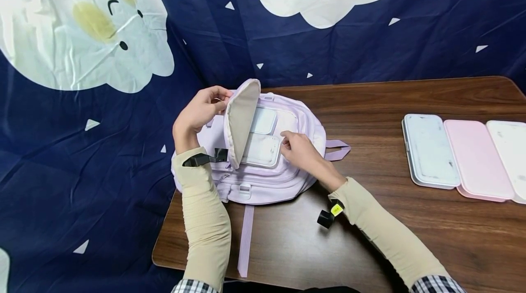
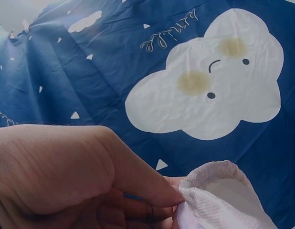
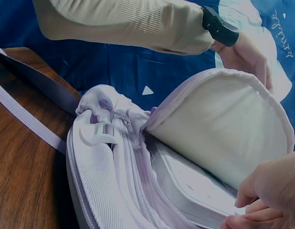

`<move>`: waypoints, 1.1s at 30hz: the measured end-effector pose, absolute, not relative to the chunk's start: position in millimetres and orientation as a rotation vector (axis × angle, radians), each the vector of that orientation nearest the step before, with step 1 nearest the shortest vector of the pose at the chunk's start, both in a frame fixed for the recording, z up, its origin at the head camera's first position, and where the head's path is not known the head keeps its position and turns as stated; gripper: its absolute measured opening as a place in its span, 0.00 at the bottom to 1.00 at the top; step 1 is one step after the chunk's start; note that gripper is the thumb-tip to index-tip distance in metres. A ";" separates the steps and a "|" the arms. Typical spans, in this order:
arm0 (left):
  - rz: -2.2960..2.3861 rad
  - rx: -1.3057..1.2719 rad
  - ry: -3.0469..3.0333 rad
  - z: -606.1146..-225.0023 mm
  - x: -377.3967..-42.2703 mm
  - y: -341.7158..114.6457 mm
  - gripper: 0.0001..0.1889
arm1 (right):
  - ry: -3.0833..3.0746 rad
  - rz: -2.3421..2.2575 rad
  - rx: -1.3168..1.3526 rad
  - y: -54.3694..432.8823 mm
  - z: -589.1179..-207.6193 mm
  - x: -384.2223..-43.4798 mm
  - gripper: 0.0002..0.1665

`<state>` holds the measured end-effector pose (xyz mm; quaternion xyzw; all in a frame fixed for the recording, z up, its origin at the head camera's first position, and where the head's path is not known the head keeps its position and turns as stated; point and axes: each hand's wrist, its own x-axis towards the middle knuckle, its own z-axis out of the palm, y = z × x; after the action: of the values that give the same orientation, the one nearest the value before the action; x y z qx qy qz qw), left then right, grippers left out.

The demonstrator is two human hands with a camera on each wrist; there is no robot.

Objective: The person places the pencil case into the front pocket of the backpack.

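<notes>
A lilac backpack [image 1: 283, 188] lies on the table with its front pocket unzipped. My left hand [image 1: 201, 110] pinches the edge of the pocket's flap [image 1: 242, 122] between thumb and fingers, holding it raised; the left wrist view shows this pinch on the fabric [image 2: 209, 200] closely. Inside the pocket a white case [image 1: 261, 150] lies beside a pale blue case [image 1: 264, 121], both partly covered by the flap. My right hand [image 1: 302, 150] is at the white case's near end, fingers loosely bent. In the right wrist view its fingertips [image 3: 245, 196] are close to that case; contact is unclear.
A pale blue case [image 1: 431, 151], a pink case [image 1: 478, 158] and a white case [image 1: 509, 151] lie side by side on the wooden table [image 1: 365, 220] at the right. A lilac strap [image 1: 246, 243] trails toward the front edge. A dark blue cloud-print cloth [image 1: 213, 37] hangs behind.
</notes>
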<state>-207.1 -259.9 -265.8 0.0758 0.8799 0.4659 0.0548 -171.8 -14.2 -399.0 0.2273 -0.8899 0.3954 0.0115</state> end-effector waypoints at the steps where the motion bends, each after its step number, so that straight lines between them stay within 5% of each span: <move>1: 1.411 0.229 2.672 -265.9 -207.1 -259.9 0.12 | -2.783 1.239 0.708 -14.1 -399.6 -171.6 0.23; 33: 1.415 0.264 2.664 -266.2 -207.4 -259.8 0.13 | -2.758 1.657 0.829 -30.4 -417.9 -173.0 0.32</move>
<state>-207.4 -259.8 -266.2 0.0870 0.8784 0.4665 0.0568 -173.0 -30.4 -417.9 0.2484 -0.8267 0.4967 -0.0904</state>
